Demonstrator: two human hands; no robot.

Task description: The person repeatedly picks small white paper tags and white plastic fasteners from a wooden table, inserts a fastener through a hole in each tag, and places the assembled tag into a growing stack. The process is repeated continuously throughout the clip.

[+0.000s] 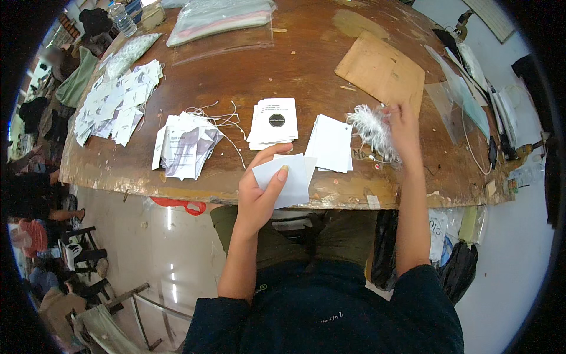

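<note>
My left hand [259, 192] holds white cards [289, 183] near the table's front edge, with the thumb pressed flat on top. Beyond it stands a neat pile of printed white cards [274, 118] with a black round mark. Just right of that lies a stack of blank white cards [330, 144]. My right hand [404, 133], slightly blurred, is at the right side of a bundle of white strings [371, 127]. Its fingertips are drawn together there; what is between them is too small to make out. Left of the printed pile lies a heap of cards [186, 147] with strings attached.
A larger heap of strung cards [118, 103] lies at the left, beside a filled clear bag [132, 53]. Plastic bags [221, 20] lie at the back. A brown envelope [386, 68] is at the back right. Clear plastic sheets [451, 103] lie near the right edge.
</note>
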